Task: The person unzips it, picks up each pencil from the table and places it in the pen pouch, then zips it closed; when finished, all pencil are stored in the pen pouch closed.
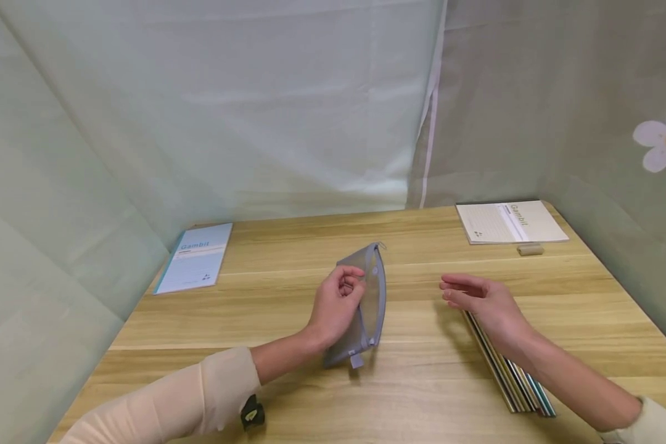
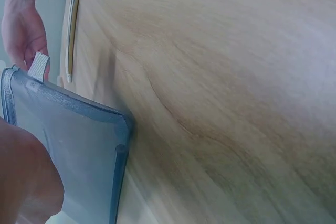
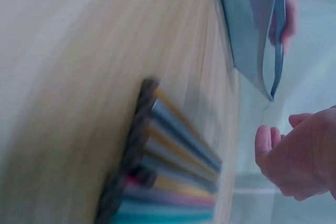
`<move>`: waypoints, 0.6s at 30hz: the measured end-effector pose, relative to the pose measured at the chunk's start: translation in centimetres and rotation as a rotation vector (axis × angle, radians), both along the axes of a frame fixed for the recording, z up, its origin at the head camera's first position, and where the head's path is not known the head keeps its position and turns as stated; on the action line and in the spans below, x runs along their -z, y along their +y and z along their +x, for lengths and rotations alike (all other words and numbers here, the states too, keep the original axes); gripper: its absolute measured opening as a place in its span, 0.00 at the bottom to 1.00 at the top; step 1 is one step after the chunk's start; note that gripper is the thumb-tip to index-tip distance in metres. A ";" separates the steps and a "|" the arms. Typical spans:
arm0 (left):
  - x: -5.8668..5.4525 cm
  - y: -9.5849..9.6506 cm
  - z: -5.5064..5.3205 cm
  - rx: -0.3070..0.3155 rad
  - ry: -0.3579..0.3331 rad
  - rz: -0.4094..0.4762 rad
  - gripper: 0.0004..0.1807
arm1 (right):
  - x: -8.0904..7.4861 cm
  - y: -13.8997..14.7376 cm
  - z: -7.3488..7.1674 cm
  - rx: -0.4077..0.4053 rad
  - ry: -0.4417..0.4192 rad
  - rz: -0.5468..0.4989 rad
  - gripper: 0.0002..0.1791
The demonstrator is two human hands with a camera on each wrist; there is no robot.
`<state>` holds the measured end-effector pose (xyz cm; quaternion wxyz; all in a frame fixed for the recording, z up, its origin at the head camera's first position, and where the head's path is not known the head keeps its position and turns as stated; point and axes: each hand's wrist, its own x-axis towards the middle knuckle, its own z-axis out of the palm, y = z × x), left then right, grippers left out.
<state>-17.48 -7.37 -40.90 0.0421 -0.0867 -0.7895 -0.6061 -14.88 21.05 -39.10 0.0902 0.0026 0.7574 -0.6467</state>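
Observation:
My left hand (image 1: pixel 335 311) holds a grey zippered mesh pouch (image 1: pixel 359 259) by its side, tilted up off the table, fingers curled at its wall. The pouch's mouth gapes toward the right, and no contents show through it. In the left wrist view the pouch (image 2: pixel 86 140) has a small fabric tab at one corner. My right hand (image 1: pixel 496 311) hovers with loosely bent fingers, holding nothing. Below it lies a row of slim pencil-like sticks (image 1: pixel 496 364) in gold, dark and teal; in the right wrist view these sticks (image 3: pixel 178 156) are blurred, their exact kind unclear.
A blue-and-white notebook (image 1: pixel 194 259) lies at the back left of the wooden table (image 1: pixel 244 314). At the back right is a cream notebook (image 1: pixel 488 223), with a small grey-brown block (image 1: pixel 530 249) in front of it. Fabric curtains (image 1: pixel 311 111) enclose the far sides.

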 end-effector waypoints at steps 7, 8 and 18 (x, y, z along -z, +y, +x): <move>0.1 -0.2 0.1 0.004 -0.011 -0.008 0.11 | 0.7 3.7 0.7 0.006 0.054 0.177 0.33; 0.1 -0.3 0.1 0.006 -0.019 -0.005 0.11 | 0.9 4.2 0.8 0.007 0.071 0.216 0.33; 0.4 -0.7 0.2 0.041 -0.053 0.016 0.12 | 2.5 8.0 2.1 0.010 0.186 0.495 0.28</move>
